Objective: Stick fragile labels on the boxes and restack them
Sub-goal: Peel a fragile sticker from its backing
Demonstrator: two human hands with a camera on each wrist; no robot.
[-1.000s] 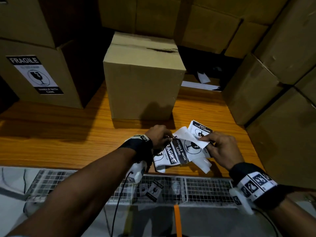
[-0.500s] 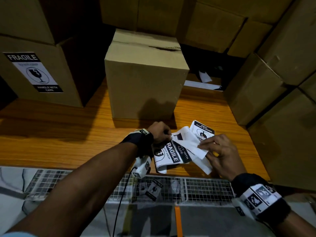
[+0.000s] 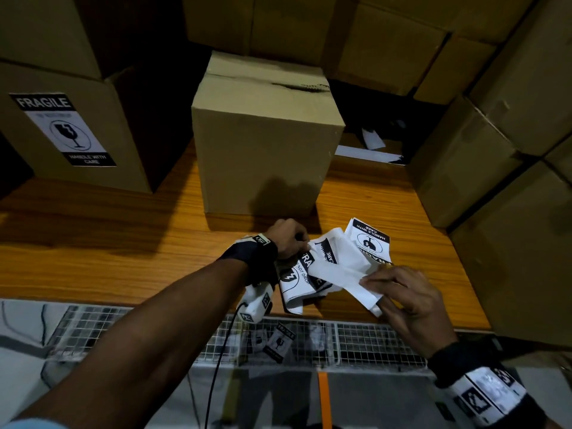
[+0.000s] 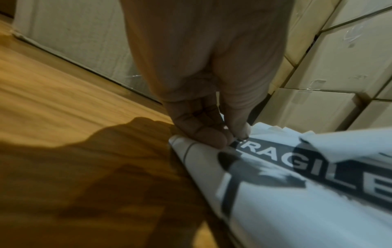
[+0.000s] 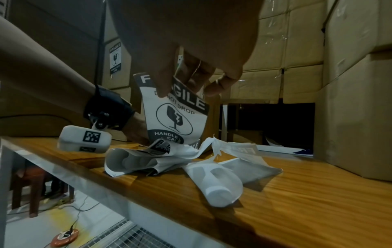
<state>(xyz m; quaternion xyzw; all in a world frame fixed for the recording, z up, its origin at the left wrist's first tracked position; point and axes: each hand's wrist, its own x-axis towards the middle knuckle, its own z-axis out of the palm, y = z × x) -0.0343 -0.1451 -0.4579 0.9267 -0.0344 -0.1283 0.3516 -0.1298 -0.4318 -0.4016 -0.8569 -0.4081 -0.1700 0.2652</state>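
Peeling step, by the look of it: the left hand [image 3: 288,239] pinches a curled black-and-white fragile label [image 3: 297,274] over the wooden tabletop [image 3: 123,243]; the right hand [image 3: 405,300] pinches its white backing paper [image 3: 343,267]. Next (probably) comes pressing it onto the plain brown cardboard box [image 3: 263,156].

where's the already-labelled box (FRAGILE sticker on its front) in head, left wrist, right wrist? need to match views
Head: labelled box at far left on the wooden table, sticker facing the camera.
Left wrist: not in it.
Right wrist: the same box, small, upper left of centre, above the left forearm.
Shared landmark: the plain box standing mid-table, seen close behind the left hand in the left wrist view.
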